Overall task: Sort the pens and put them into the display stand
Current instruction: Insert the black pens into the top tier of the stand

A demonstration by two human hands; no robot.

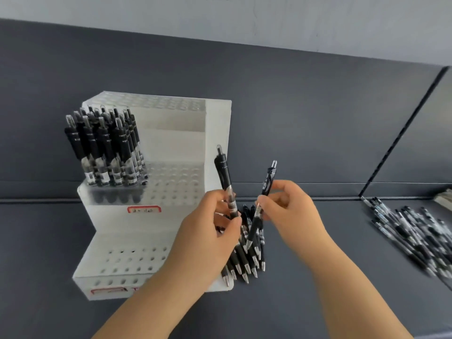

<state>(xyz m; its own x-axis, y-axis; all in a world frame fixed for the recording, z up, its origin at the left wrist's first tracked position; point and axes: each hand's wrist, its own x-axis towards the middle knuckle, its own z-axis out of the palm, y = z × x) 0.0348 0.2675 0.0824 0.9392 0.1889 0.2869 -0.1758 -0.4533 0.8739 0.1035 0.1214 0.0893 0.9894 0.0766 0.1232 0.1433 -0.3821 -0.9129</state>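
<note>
A white tiered display stand (171,143) with rows of holes sits on the dark surface. Several black pens (107,148) stand upright in the left part of its middle tier. My left hand (210,231) grips a bundle of black pens (244,260), tips pointing down, with one pen (223,172) sticking up above the fist. My right hand (293,211) pinches a single black pen (263,204) by its middle, upright and slightly tilted, just right of the bundle. Both hands hover in front of the stand's right side.
A loose pile of black pens (415,236) lies on the surface at the right. A dark backrest panel (318,118) rises behind the stand, with a grey wall above it. The stand's lower tier (132,260) and top tier show open holes.
</note>
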